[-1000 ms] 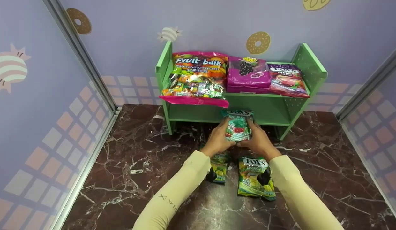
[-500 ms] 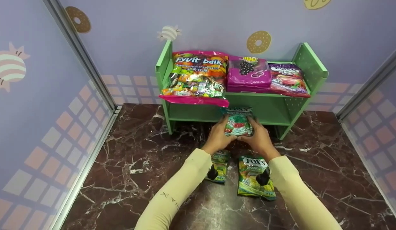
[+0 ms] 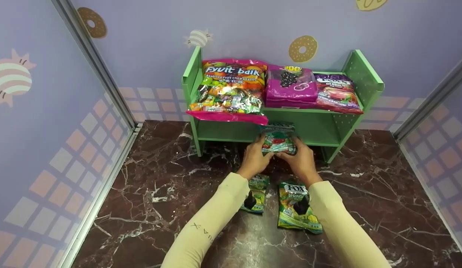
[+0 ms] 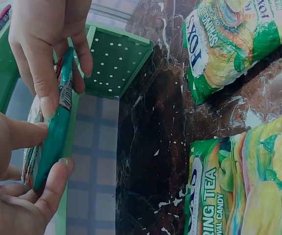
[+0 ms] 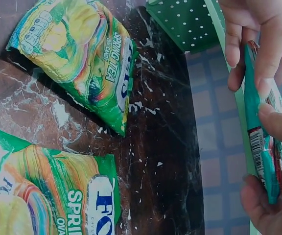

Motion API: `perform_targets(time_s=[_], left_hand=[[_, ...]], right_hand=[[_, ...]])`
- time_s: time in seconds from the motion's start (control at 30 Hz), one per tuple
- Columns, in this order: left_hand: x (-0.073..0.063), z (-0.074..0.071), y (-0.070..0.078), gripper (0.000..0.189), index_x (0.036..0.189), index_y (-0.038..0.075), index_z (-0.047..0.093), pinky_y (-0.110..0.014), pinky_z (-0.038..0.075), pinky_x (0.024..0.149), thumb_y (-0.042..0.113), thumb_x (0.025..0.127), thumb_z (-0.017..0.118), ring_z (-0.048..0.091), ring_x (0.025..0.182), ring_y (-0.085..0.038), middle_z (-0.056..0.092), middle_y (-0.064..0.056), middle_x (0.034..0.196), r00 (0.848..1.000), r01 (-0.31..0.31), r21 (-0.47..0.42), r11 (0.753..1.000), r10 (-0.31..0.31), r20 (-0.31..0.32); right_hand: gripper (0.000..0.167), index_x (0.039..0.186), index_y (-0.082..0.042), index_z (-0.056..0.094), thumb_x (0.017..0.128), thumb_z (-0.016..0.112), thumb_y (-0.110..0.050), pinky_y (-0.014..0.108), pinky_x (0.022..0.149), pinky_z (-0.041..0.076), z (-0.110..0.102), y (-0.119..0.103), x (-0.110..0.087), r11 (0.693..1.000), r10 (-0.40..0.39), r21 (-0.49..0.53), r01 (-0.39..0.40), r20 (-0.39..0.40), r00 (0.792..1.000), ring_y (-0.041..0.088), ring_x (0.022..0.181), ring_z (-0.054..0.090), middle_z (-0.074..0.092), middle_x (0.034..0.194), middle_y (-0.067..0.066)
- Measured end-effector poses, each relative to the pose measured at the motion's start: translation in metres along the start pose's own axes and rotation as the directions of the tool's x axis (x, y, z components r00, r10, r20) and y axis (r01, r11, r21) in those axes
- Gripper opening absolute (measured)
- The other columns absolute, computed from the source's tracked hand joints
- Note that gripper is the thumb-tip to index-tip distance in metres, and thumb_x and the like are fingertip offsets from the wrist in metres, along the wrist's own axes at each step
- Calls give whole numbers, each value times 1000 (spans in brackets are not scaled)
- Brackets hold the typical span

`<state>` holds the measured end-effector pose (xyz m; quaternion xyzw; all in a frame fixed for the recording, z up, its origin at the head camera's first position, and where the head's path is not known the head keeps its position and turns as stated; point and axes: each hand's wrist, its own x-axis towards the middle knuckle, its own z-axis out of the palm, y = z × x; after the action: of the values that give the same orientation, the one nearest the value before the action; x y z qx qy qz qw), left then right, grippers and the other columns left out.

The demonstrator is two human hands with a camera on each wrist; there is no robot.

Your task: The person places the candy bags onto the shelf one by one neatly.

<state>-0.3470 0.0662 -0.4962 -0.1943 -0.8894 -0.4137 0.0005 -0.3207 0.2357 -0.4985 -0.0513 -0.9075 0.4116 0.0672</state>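
Between both hands is a teal Fox's candy bag [image 3: 278, 138] with red fruit on it, its top end reaching in at the lower shelf of the green rack [image 3: 314, 128]. My left hand [image 3: 254, 158] grips the bag's left side, and my right hand [image 3: 300, 159] grips the right side. In the left wrist view the candy bag [image 4: 53, 132] is seen edge-on, with the thumb of each hand on its near edge and fingers beneath. The right wrist view also shows the candy bag [image 5: 263, 142] edge-on, lying nearly level, a barcode along its edge.
Two green-yellow Fox's Spring Tea bags lie on the dark marble surface [image 3: 141, 208] under the forearms: one left bag [image 3: 257, 193] and one right bag [image 3: 295, 212]. The upper shelf bears a Fyvit baik candy bag [image 3: 231, 89], a purple pack [image 3: 290, 87] and a Fox's berries bag [image 3: 338, 93].
Both hands have moved the teal candy bag a little farther forward toward the lower shelf, and it has tipped flatter. The other bags stay put.
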Motion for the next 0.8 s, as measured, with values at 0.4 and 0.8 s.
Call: perform_targets(time_s=[0.4,0.8], left_hand=[[-1,1,-4,61,151,6,31,-44,43,107,21,98,57,44,137,-31,33,-16,156,999,-3,-13,1000,2,-33],[-5,-2,-4,62,152,12,31,-43,48,101,21,97,58,53,127,-30,35,-11,155,999,35,-16,999,-35,-26]], right_hand=[[75,148,-8,38,87,72,-35,58,111,33,4,0,6,997,21,-71,-26,-69,997,39,134,44,46,147,20],[77,149,-13,39,86,69,-47,59,103,40,4,0,13,986,22,-163,-32,-63,998,42,124,52,50,144,20]])
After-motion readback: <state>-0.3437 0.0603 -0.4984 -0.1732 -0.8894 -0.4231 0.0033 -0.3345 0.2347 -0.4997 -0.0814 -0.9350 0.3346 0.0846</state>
